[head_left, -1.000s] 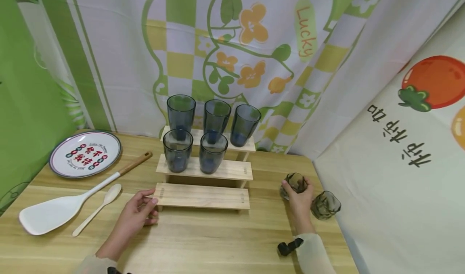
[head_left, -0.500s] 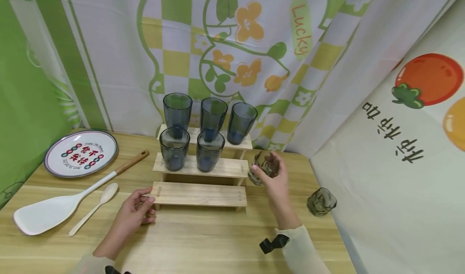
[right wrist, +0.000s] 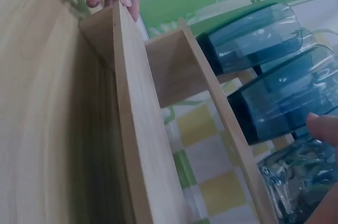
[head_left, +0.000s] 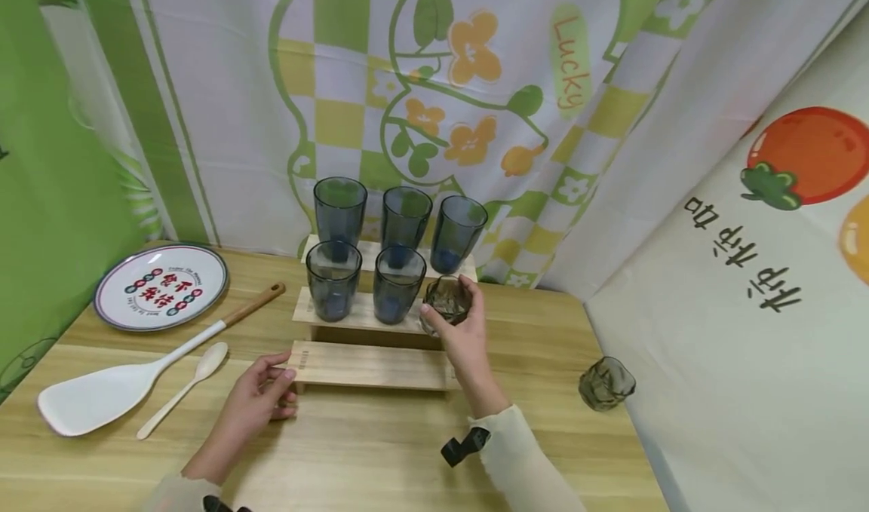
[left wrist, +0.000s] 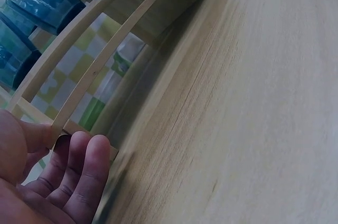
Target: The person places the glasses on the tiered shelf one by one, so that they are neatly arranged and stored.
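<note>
My right hand [head_left: 470, 344] grips a short smoky-grey tumbler [head_left: 446, 298] at the right end of the middle step of a three-step wooden rack [head_left: 373, 365]. In the right wrist view the wavy-sided tumbler [right wrist: 298, 179] is right at that step's board, beside a tall blue glass [right wrist: 288, 94]. With thumb above and fingers below, my left hand [head_left: 256, 393] pinches the left end of the lowest step; the left wrist view shows this hand [left wrist: 63, 168] at the board's end. Two blue glasses [head_left: 399, 289] stand on the middle step and three more [head_left: 460, 233] on the top step.
Another smoky tumbler [head_left: 607, 384] stands near the table's right edge. At left lie a white plate [head_left: 115, 286] with red lettering, a white spatula [head_left: 102, 400] with a wooden handle end, and a wooden spoon [head_left: 212, 359]. A patterned curtain [head_left: 244, 120] hangs behind the rack.
My right hand has carried the smoky tumbler leftward from the table's right side to the middle step, beside the blue glasses. The left hand has stayed at the rack's left end.
</note>
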{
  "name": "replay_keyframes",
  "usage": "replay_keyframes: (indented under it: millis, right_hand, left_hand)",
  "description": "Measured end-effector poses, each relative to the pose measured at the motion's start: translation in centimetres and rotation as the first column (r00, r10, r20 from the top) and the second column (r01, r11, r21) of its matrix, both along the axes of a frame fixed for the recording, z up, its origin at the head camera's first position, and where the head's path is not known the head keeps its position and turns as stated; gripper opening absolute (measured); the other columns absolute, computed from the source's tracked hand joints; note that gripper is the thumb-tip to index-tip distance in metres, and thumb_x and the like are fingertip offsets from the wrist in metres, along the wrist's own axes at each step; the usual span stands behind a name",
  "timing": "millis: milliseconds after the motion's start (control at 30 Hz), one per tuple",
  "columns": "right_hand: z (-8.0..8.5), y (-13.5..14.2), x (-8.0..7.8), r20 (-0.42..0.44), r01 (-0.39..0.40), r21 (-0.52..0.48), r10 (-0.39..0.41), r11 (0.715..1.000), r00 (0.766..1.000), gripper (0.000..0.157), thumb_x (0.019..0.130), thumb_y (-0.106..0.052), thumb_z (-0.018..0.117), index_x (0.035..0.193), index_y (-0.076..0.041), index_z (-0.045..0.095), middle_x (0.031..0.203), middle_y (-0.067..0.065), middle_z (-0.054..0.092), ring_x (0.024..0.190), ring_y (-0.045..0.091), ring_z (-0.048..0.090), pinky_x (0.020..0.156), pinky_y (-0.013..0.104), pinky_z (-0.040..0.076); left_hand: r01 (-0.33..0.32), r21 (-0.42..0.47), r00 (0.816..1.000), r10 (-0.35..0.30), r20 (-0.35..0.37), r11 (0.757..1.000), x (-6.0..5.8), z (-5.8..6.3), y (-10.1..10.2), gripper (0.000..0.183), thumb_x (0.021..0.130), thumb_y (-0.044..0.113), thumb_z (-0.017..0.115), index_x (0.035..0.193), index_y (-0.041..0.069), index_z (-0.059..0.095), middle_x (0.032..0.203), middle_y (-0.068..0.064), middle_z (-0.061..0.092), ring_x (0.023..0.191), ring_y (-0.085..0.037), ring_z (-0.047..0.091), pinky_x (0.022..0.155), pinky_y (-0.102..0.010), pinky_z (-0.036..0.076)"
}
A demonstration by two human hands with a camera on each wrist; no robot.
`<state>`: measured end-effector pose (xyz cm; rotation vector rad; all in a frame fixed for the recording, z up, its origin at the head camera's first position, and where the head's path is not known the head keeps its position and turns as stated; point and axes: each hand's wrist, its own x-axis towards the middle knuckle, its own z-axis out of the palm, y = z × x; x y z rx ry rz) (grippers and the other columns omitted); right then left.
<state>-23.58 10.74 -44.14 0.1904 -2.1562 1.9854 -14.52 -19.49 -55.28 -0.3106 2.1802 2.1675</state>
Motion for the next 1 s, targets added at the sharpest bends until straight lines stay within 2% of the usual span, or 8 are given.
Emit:
replay_keyframes:
  millis: [300,467,533,633,733,800,900,1000]
  right_hand:
    - [-1.5,4.7,-0.6,-0.060,-0.072,0.126,0.080,0.989,0.995,0.086,0.085,-0.012,0.085,0.154,-0.015,0.033,0.150,0.010,0.038,0.133,0.032,0.039,0.109,0.050,0.041]
    - [-2.0,11.0,0.4,-0.199,0.075,0.195,-0.036,0.978,0.979,0.071,0.090,-0.001,0.077,0.150,-0.003,0.038,0.152,0.015,0.038,0.135,0.031,0.034,0.109,0.049,0.038]
    - [-2.5,14.1,1.0,-0.245,0.209,0.248,-0.148,0.946,0.958,0.069,0.091,-0.004,0.078,0.149,-0.002,0.040,0.150,0.014,0.040,0.133,0.026,0.036,0.107,0.041,0.040]
    - [-3.4,18.6,2.3,-0.318,0.429,0.324,-0.330,0.843,0.889,0.068,0.089,-0.010,0.081,0.147,-0.003,0.045,0.146,0.013,0.043,0.123,0.020,0.040,0.096,0.027,0.042]
    - [-4.1,22.3,3.5,-0.371,0.588,0.355,-0.468,0.727,0.802,0.067,0.086,-0.014,0.084,0.143,-0.006,0.051,0.141,0.013,0.045,0.121,0.019,0.037,0.095,0.031,0.040]
    - [-4.4,24.2,4.0,-0.375,0.635,0.358,-0.517,0.685,0.769,0.068,0.084,-0.016,0.086,0.143,-0.008,0.052,0.141,0.015,0.044,0.129,0.022,0.032,0.104,0.041,0.037]
    - [-5.2,26.1,4.5,-0.330,0.635,0.379,-0.543,0.673,0.772,0.073,0.082,-0.018,0.088,0.144,-0.008,0.050,0.142,0.018,0.041,0.134,0.031,0.029,0.109,0.056,0.034]
    - [-6.1,27.3,4.7,-0.233,0.588,0.403,-0.543,0.701,0.807,0.082,0.084,-0.022,0.087,0.150,-0.007,0.042,0.148,0.020,0.035,0.138,0.036,0.028,0.111,0.060,0.032]
  left_hand:
    - [0.015,0.013,1.000,-0.015,-0.003,1.000,-0.2,0.0,0.0,0.050,0.106,0.018,0.058,0.149,0.001,0.040,0.118,-0.021,0.055,0.085,-0.022,0.065,0.075,-0.038,0.065]
    - [0.013,0.010,1.000,-0.013,0.004,1.000,-0.1,0.1,0.0,0.050,0.106,0.017,0.058,0.149,0.001,0.039,0.121,-0.023,0.054,0.086,-0.023,0.066,0.076,-0.039,0.065]
    - [0.010,0.009,1.000,-0.010,0.002,1.000,0.1,0.2,-0.1,0.050,0.106,0.017,0.057,0.149,0.000,0.039,0.121,-0.024,0.054,0.085,-0.023,0.066,0.075,-0.039,0.065]
    - [0.015,0.015,1.000,-0.015,-0.007,1.000,0.1,0.2,-0.3,0.051,0.106,0.018,0.057,0.149,-0.001,0.038,0.120,-0.024,0.054,0.084,-0.022,0.066,0.075,-0.039,0.065]
    - [0.027,0.026,1.000,-0.027,-0.011,0.999,0.1,0.2,-0.4,0.051,0.107,0.019,0.056,0.150,-0.002,0.037,0.119,-0.023,0.054,0.085,-0.021,0.066,0.075,-0.039,0.065]
    - [0.032,0.028,0.999,-0.032,-0.005,0.999,0.0,0.1,-0.4,0.052,0.107,0.018,0.056,0.150,-0.001,0.036,0.119,-0.022,0.054,0.086,-0.021,0.066,0.076,-0.039,0.065]
    - [0.029,0.027,0.999,-0.030,0.012,0.999,-0.1,0.1,-0.4,0.051,0.107,0.016,0.055,0.151,0.000,0.036,0.120,-0.022,0.054,0.086,-0.020,0.065,0.076,-0.039,0.065]
    - [0.033,0.025,0.999,-0.033,0.017,0.999,-0.2,0.0,-0.1,0.051,0.107,0.016,0.055,0.151,0.000,0.035,0.121,-0.023,0.053,0.085,-0.020,0.065,0.076,-0.039,0.065]
